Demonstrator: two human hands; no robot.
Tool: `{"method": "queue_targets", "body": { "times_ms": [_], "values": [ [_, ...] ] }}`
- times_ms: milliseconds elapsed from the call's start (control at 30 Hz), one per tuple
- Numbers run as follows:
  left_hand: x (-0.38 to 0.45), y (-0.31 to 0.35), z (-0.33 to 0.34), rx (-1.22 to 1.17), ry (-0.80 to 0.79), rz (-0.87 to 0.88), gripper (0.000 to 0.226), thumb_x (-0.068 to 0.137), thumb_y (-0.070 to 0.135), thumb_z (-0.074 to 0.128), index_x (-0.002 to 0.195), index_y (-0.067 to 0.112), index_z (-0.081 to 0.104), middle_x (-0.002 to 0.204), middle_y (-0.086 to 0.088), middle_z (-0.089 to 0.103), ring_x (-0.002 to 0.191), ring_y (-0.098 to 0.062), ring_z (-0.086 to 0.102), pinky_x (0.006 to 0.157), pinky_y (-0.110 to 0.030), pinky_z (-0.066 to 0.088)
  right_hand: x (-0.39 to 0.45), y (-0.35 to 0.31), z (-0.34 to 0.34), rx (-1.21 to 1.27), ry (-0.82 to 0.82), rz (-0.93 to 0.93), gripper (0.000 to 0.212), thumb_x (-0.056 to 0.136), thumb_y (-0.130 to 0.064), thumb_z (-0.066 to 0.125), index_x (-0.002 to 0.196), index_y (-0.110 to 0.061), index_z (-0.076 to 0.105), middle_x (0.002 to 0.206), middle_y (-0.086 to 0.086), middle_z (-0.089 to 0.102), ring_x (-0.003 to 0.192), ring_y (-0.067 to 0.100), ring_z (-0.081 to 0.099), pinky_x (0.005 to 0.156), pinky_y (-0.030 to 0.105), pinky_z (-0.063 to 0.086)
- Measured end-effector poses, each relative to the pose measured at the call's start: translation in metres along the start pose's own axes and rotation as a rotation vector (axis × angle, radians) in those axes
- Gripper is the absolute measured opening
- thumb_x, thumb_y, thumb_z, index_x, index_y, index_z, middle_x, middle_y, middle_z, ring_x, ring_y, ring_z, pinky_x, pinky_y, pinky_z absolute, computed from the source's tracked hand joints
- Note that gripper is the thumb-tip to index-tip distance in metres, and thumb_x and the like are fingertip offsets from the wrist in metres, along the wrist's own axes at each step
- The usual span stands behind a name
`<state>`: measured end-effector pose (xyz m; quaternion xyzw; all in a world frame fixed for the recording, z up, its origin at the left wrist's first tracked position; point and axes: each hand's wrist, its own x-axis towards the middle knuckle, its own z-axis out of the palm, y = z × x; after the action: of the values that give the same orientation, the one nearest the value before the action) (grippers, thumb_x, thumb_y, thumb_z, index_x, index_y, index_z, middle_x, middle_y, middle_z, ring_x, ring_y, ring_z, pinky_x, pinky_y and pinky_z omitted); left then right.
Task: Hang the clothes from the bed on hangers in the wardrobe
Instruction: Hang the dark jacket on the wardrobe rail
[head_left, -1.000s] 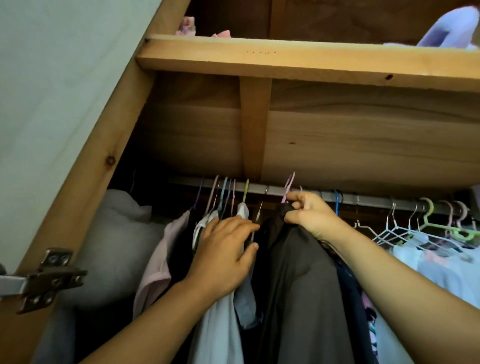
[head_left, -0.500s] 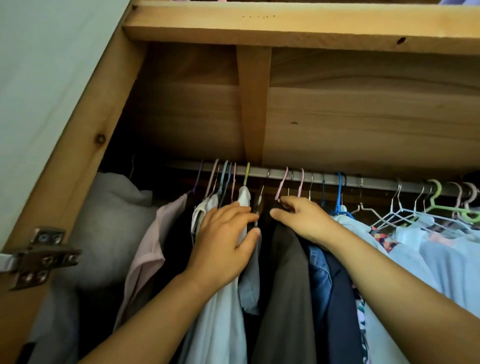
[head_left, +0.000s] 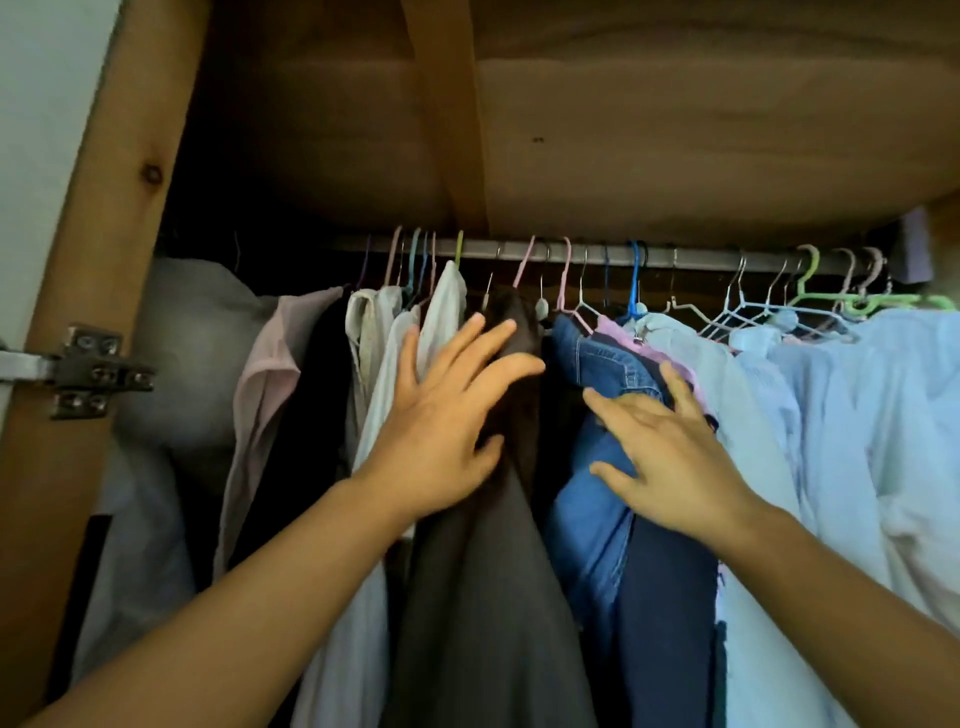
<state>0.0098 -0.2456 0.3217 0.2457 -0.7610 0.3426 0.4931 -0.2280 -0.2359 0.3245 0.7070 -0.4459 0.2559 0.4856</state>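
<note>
Both hands, left (head_left: 441, 415) and right (head_left: 670, 457), spread flat on hanging clothes (head_left: 488, 597), hems cut off.

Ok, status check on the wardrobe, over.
Both hands open: left hand flat on dark brown garment, right hand on denim garment. Brown garment hung on rail. Rail crowded.
</note>
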Motion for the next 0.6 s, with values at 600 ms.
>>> {"method": "queue_targets", "body": {
  "times_ms": [600],
  "values": [
    [-0.058,0.056,-0.003,0.097,-0.42,-0.344,0.09,0.078,0.065,0.057,0.147,0.043,0.004,0.155,0.004,-0.023,0.144,-0.017,-0.015,0.111,-0.052,-0.013,-0.067,-0.019,-0.031,0.703,0.075,0.207,0.056,0.079,-0.037,0.064,0.132,-0.027,0.048,0.122,-0.02,0.055,0.127,0.0,0.041,0.111,0.014,0.002]
  ]
}}
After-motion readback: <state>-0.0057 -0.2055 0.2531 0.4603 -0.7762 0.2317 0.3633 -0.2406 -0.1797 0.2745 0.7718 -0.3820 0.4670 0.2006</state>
